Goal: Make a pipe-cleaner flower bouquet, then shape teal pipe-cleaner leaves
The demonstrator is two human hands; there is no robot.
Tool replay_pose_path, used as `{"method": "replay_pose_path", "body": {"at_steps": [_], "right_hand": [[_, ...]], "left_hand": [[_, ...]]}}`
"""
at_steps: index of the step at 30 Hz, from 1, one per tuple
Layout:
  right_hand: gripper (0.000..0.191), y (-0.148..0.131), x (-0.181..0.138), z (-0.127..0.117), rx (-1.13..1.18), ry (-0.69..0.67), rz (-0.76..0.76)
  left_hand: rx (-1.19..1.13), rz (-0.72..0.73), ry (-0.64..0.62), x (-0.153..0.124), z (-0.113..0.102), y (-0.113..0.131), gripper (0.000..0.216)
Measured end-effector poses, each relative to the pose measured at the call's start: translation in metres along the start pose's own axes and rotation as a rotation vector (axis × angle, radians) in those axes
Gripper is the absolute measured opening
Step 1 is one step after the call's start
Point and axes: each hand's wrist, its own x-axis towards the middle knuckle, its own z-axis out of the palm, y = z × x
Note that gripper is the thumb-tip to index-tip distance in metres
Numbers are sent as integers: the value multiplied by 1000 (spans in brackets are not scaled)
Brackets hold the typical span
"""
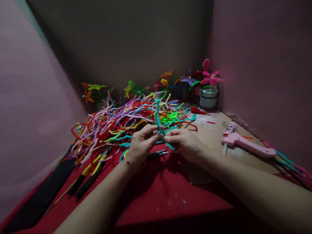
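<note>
A teal pipe cleaner stands upright between my hands, its lower end slanting down to the right. My left hand pinches it from the left with thumb and forefinger. From the right, the fingertips of my right hand are closed on its lower part. Just below the hands lie metal-tipped pliers or scissors, partly hidden by my left hand. Behind the hands spreads a big heap of multicoloured pipe cleaners.
Yellow-and-black pliers and a black strip lie at left on the red cloth. A pink glue gun rests on the brown board at right. Pipe-cleaner flowers line the back; pink walls stand close on both sides.
</note>
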Motion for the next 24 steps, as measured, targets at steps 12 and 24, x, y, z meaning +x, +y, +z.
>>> {"method": "replay_pose_path", "body": {"at_steps": [12, 24], "right_hand": [[13, -3, -3, 1, -10, -49, -28], [15, -5, -5, 1, -97, -176, -115]], "left_hand": [[782, 636, -44, 4, -18, 12, 8], [867, 773, -151, 2, -25, 29, 7]]}}
